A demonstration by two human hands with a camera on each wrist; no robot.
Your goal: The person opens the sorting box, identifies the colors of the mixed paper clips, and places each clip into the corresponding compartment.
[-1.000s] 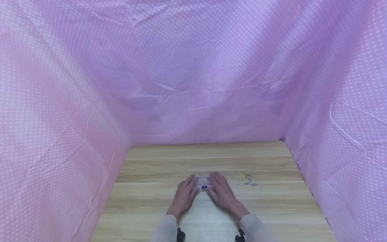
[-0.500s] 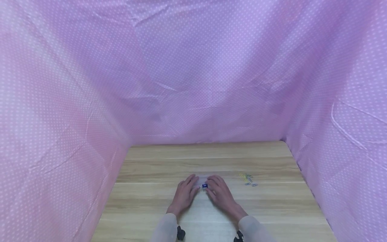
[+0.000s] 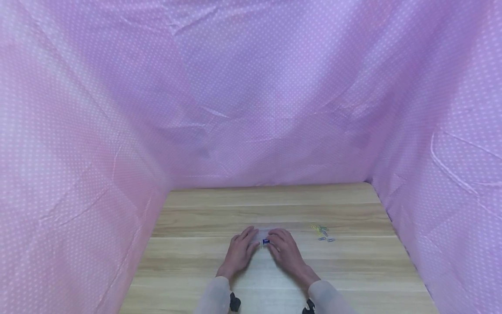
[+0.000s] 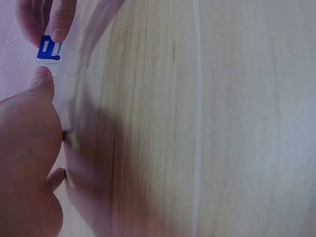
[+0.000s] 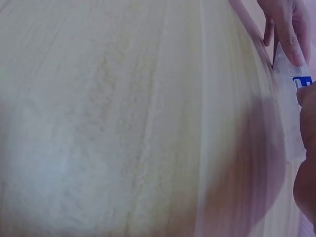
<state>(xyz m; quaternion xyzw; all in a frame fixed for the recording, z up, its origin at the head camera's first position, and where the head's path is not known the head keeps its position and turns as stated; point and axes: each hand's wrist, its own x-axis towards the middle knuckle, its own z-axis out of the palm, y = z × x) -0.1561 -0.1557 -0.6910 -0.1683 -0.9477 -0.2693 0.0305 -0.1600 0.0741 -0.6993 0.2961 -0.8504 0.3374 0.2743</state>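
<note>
A flat, clear plastic case (image 5: 289, 123) lies between the two hands on the wood-grain table. A small blue catch-like piece (image 4: 43, 48) with pale cutouts sits at its near edge. The left hand (image 3: 238, 253) holds the left part of the case, its thumb at the near edge and fingers towards the far side. With bent fingers, the right hand (image 3: 286, 250) pinches at the blue piece, and its thumb partly covers it in both wrist views. The exact kind of the case is hard to tell, as it is see-through and partly hidden.
Several paper clips (image 3: 331, 240), yellow and bluish, lie loose to the right of the right hand. The table (image 3: 196, 213) is walled by pink dotted cloth (image 3: 270, 131) at the back and both sides. Dark wrist gear (image 3: 235, 302) shows at the sleeves.
The right fingers have bent and drawn in towards the blue piece, covering more of it and of the edge beside it. The left hand has stayed almost still.
</note>
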